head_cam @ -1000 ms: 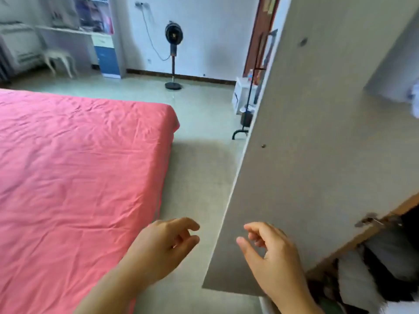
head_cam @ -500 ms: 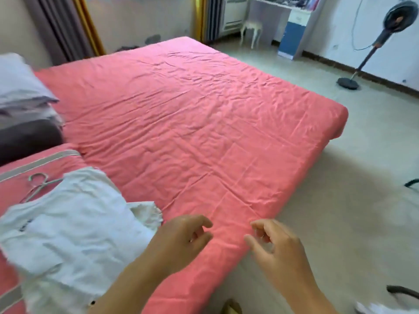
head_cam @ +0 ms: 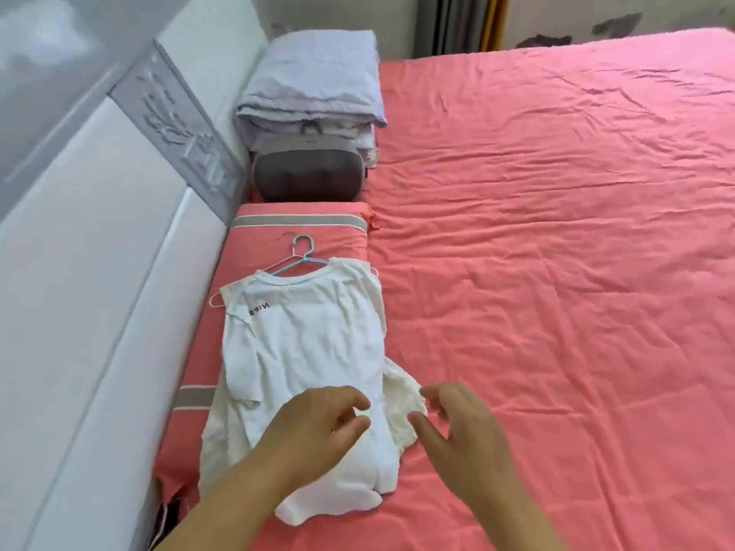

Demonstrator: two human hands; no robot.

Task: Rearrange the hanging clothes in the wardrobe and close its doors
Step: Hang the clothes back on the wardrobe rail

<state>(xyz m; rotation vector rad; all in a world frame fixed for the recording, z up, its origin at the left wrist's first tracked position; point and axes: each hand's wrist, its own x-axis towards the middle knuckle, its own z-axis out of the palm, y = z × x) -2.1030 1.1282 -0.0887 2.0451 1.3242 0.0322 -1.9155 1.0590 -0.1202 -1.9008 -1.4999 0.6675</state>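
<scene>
The bed sheet (head_cam: 557,232) is plain coral pink. The pillow (head_cam: 294,240) at its head is the same pink, crossed by grey bands edged in white. On it lies a white T-shirt (head_cam: 310,351) with small dark lettering near the collar, hung on a light blue hanger (head_cam: 302,256). Beyond sit a dark grey cushion (head_cam: 306,177) and pale lilac folded bedding (head_cam: 314,81). The headboard (head_cam: 99,272) is white with a silver-grey embossed panel. Grey and yellow curtains (head_cam: 465,21) hang behind.
</scene>
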